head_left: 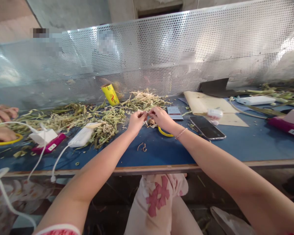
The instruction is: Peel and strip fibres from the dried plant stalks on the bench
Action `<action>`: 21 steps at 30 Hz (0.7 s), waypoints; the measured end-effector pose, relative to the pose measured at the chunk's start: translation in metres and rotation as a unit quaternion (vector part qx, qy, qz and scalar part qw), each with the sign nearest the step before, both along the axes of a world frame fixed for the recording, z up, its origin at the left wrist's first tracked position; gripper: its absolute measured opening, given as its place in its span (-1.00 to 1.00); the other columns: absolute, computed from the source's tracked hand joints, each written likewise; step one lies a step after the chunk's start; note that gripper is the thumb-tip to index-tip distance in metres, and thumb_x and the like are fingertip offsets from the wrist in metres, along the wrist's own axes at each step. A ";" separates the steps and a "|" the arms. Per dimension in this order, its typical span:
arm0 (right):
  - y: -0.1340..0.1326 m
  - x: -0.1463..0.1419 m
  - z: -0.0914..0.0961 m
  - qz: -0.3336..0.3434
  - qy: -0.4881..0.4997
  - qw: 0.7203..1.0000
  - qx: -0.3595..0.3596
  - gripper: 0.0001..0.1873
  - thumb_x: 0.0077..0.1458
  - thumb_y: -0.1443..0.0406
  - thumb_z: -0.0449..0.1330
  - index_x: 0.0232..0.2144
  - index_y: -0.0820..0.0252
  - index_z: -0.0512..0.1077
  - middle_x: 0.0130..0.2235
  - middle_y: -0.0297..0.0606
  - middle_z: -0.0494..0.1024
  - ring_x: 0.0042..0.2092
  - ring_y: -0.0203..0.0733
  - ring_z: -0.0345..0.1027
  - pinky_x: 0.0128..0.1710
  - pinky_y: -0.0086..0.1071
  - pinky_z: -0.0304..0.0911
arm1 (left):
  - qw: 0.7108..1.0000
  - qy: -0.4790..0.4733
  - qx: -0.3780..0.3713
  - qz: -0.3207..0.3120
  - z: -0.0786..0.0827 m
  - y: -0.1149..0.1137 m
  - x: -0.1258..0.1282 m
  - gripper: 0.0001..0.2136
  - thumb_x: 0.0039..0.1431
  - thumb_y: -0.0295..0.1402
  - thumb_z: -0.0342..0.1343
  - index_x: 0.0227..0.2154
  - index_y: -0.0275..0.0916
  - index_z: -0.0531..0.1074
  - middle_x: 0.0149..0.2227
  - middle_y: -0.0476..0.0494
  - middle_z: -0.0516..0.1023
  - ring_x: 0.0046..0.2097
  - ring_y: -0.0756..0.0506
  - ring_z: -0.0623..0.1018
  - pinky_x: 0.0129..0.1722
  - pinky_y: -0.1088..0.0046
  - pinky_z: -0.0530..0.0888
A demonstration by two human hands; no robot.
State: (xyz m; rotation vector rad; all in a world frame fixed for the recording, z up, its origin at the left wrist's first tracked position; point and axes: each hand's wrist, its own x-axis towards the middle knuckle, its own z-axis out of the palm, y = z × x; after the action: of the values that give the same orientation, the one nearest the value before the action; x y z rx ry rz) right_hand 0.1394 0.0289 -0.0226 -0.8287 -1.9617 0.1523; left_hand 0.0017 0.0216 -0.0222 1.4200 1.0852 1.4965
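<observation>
Both hands meet over the middle of the blue table. My left hand (136, 122) is closed in a pinch, its fingertips almost touching those of the other hand. My right hand (160, 118) is pinched too; anything between the fingers is too small to name. A small brownish dried clump (152, 122) lies just beneath the fingertips. Partly covered by my right wrist is a yellow ring-shaped thing (164, 133) on the table. Behind the hands spreads a pile of dried stalks and leaves (144, 100). Two curled bits of stem (144, 147) lie nearer the edge.
A dark phone (207, 127), a small card-like box (175, 113) and brown cardboard (205, 104) lie to the right. On the left are a white power bank (82, 135), a purple power strip (49, 143) and another person's hands (2, 122). A perforated metal panel (147, 55) stands behind.
</observation>
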 end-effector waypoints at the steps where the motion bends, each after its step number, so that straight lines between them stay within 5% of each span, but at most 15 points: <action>1: 0.000 0.000 0.001 0.002 -0.005 1.000 -0.003 -0.89 -0.03 0.47 0.00 -0.48 0.21 0.27 -0.40 -0.23 0.38 -0.30 -0.24 0.22 -0.24 -0.35 0.16 | 1.000 -0.008 -0.008 0.000 0.001 -0.001 0.001 -0.81 -0.22 -0.28 0.21 -0.60 -0.30 0.40 -0.63 0.01 0.41 -0.52 0.05 0.39 -0.39 0.48 0.36; 21: -0.010 0.001 0.008 0.011 0.042 0.996 -0.074 -0.89 -0.10 0.43 0.07 -0.42 0.24 0.34 -0.41 -0.25 0.46 -0.37 -0.29 0.34 -0.34 -0.42 0.25 | 1.000 -0.002 -0.003 -0.022 0.003 -0.003 0.003 -0.85 -0.13 -0.35 0.17 -0.62 -0.30 0.35 -0.60 0.03 0.38 -0.49 0.06 0.38 -0.36 0.49 0.36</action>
State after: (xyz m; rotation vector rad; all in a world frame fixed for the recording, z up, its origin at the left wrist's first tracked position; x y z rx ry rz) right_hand 0.1400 0.0189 -0.0150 -0.8814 -1.8986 0.3435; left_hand 0.0044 0.0185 -0.0194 1.4272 1.0482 1.4634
